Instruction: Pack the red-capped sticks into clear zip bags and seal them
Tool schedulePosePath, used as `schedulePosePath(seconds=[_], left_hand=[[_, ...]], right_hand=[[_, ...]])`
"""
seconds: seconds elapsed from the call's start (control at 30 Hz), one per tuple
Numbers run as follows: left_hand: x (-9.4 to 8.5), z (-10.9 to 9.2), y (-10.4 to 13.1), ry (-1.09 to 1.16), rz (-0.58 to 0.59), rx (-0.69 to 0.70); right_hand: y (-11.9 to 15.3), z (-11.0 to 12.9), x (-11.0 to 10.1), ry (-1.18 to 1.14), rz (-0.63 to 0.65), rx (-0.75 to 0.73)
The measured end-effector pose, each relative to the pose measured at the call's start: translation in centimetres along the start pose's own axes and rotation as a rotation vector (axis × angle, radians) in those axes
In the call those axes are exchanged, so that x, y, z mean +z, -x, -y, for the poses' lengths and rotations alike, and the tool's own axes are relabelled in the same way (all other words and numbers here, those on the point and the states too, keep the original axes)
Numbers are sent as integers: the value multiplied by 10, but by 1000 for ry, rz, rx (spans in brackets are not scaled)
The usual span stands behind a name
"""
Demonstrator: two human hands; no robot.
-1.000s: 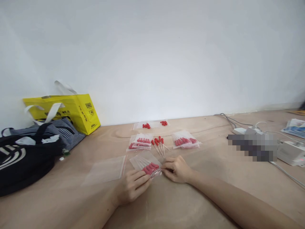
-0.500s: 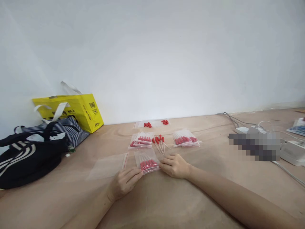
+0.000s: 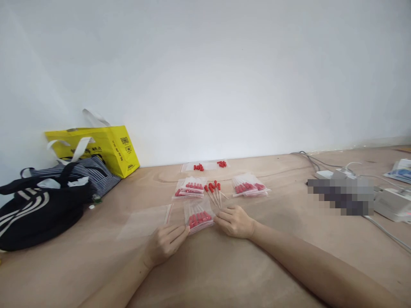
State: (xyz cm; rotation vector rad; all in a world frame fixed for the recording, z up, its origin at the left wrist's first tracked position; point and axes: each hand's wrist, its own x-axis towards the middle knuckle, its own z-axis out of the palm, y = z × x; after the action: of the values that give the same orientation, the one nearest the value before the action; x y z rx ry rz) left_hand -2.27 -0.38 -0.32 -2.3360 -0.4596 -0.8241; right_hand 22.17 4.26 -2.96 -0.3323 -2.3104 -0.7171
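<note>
A clear zip bag (image 3: 199, 216) of droppers with red bulbs lies on the table in front of me, its sealed edge facing me. My left hand (image 3: 168, 243) pinches its near left corner, fingers closed. At the right corner, my right hand (image 3: 235, 222) has closed fingers on the bag's edge; its thumb is hidden. Several loose droppers (image 3: 217, 194) with red bulbs and pale stems lie fanned out just beyond my right hand. Filled zip bags are stacked behind, one stack (image 3: 191, 188) on the left and another (image 3: 249, 186) on the right.
A flat clear bag (image 3: 144, 222) with a red seal line lies left. Red bulbs (image 3: 199, 167) rest on clear plastic by the wall. Far left are a yellow bag (image 3: 120, 149), a striped bag (image 3: 99, 179) and a black bag (image 3: 48, 218). White chargers (image 3: 393, 203) and cables lie right.
The zip bag between my hands has turned slightly, its left side shifting right. Both hands stay at its corners, nearly still. The view has shifted a little.
</note>
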Motion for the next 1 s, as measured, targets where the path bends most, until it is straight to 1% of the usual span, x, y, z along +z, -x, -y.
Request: schedulePosePath(seconds=[0.1, 0.17, 0.27, 0.37, 0.43, 0.53, 0.67, 0.8, 0.9, 1.0], left_hand=[[-1, 0, -2, 0, 5, 44], [-2, 0, -3, -2, 9, 50], [-2, 1, -4, 0, 33, 44], [0, 0, -7, -1, 49, 13], [3, 0, -10, 3, 46, 7], [6, -1, -14, 24, 35, 31], [10, -1, -15, 46, 23, 46], [13, -1, -12, 58, 3, 51], [14, -1, -11, 57, -8, 39], [12, -1, -12, 56, 0, 20]], right_hand=[[-1, 0, 0, 7, -10, 11], [-3, 1, 0, 12, -23, 3], [-6, 2, 2, 4, -36, -18], [-7, 3, 5, -19, -21, -18], [-8, 3, 6, -34, -7, -17], [-8, 4, 6, -40, 4, 7], [-14, 7, 7, -19, -22, 50], [-26, 16, 13, -4, -61, 18], [-33, 21, 18, -22, -59, -8], [-34, 22, 21, -32, -51, 13]])
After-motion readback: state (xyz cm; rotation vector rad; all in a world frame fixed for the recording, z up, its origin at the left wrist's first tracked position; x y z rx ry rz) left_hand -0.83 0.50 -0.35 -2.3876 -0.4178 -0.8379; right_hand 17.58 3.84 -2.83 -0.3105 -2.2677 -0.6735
